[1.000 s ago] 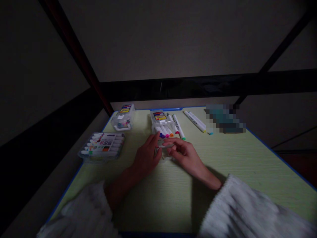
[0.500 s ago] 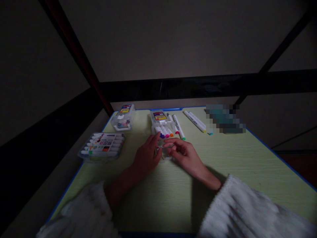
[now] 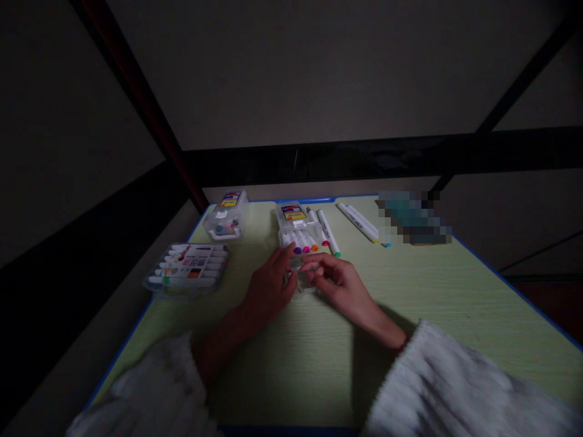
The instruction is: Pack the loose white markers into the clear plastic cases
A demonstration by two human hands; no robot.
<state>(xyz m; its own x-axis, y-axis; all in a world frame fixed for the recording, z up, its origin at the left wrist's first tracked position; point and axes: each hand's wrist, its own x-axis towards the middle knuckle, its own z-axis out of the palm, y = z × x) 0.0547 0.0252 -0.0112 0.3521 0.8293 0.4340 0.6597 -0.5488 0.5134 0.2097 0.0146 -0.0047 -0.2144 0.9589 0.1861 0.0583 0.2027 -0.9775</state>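
Note:
A clear plastic marker case with a yellow and blue label lies in the middle of the table. White markers with purple, pink and orange ends stick out toward me from under its top part. My left hand has thumb and fingers closed on the left side of the case's clear near end. Opposite it, my right hand is curled, with fingertips and thumb pinching the right side of that end. The fingers partly cover this clear part.
Loose markers lie just right of the case, and more markers farther right. A pixelated flat object rests at the back right. On the left are a clear case and a flat marker pack. The table has blue edges.

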